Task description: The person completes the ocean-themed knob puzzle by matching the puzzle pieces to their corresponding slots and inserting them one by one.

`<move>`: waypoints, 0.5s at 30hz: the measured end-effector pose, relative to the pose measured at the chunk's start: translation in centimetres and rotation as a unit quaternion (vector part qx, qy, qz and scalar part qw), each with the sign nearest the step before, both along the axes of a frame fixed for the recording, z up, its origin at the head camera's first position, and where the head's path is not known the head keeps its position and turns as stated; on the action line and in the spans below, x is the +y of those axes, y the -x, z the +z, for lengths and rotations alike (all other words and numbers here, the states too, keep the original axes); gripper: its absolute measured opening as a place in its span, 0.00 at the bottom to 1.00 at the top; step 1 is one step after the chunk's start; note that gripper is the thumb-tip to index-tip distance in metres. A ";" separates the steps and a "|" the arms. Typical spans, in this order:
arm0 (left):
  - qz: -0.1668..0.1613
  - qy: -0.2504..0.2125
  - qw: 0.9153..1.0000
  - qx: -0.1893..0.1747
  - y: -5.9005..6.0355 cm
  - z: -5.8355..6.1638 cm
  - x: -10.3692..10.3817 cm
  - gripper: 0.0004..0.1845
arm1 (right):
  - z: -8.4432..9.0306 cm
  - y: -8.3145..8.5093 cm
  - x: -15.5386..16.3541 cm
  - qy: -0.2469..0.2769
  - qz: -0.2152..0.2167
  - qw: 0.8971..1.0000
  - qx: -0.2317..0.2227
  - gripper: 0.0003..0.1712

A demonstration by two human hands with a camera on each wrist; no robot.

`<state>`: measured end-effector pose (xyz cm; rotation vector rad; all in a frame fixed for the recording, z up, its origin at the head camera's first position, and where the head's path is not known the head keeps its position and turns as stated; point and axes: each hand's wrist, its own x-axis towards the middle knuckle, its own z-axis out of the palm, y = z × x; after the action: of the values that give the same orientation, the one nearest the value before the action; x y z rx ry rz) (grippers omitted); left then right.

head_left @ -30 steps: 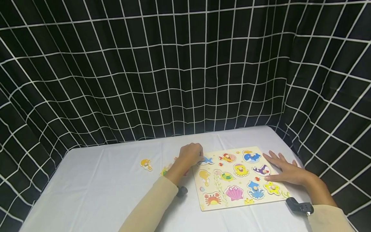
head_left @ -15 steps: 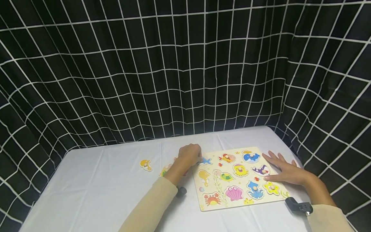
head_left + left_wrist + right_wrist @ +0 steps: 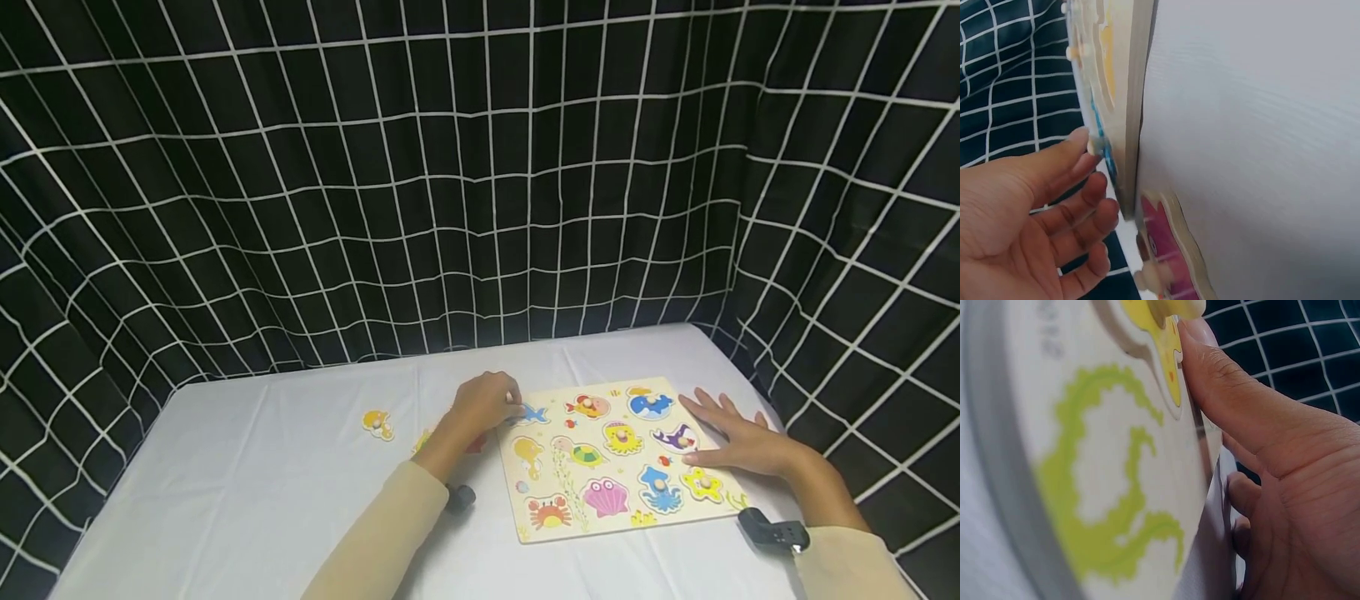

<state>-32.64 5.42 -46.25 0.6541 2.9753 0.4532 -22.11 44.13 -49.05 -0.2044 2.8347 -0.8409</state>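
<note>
At the far left corner of the wooden peg puzzle board (image 3: 570, 533), my left hand (image 3: 483, 404) has its thumb and forefinger at the knob (image 3: 1095, 146) of a blue shark-like puzzle piece (image 3: 535, 414). The left wrist view shows them pinching that knob, the other fingers loosely bent. The piece lies at its slot; whether it sits flush is hard to tell. My right hand (image 3: 746, 437) is spread over the board's right edge, thumb beside the yellow starfish piece (image 3: 703, 485). In the right wrist view the thumb (image 3: 1229, 381) lies along the board.
An orange seahorse piece (image 3: 378, 425) lies on the white cloth (image 3: 262, 500) to the left. Other loose pieces, including a pink one (image 3: 1169, 250), are partly hidden by my left forearm. Several knobbed pieces sit in the board. A black gridded curtain (image 3: 480, 167) surrounds the table.
My left hand has shifted slightly left and its fingers have loosened a little, showing more gap by the thumb. The right hand and the board stay put.
</note>
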 end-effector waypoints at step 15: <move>0.000 -0.047 0.999 0.001 -1.9 0.3 -4.9 0.07 | -0.3 0.2 0.0 0.003 0.002 1.000 0.003 0.58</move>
<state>-30.74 0.49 -45.90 0.6628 2.9706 0.5957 -22.32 44.16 -49.38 -0.2129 2.8361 -0.8492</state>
